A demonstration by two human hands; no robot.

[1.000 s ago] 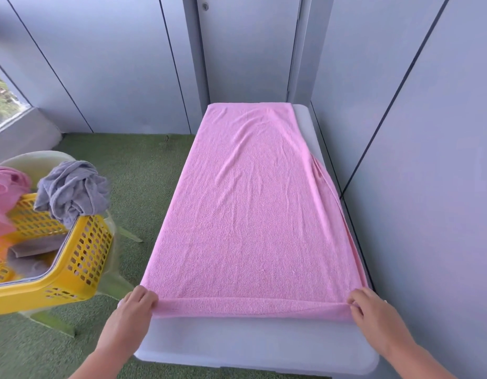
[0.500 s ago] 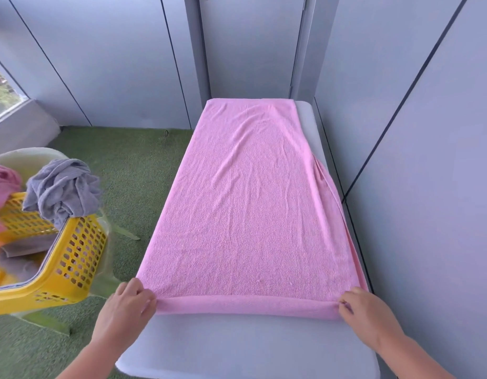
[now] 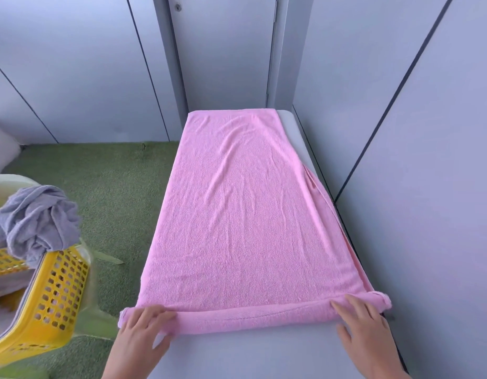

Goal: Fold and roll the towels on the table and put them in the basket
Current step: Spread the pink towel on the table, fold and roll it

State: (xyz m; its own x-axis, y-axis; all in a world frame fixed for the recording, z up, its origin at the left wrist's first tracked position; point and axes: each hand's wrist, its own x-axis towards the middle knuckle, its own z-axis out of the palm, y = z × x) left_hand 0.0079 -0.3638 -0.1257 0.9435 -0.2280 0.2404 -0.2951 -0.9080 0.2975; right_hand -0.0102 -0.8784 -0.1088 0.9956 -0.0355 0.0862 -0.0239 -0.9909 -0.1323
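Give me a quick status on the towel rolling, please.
Both hands, left and right, flat on the roll. Pink terry towel barely started rolling at near edge. Nothing ahead on the white table. Yellow slotted basket at left.

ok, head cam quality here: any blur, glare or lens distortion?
Head view: even, soft daylight, no glare and only faint shadows. Motion blur smears the yellow basket at the left edge, while the pink towel and both hands stay fairly sharp. Wide-angle distortion splays the wall panel lines and tapers the table toward the far end.
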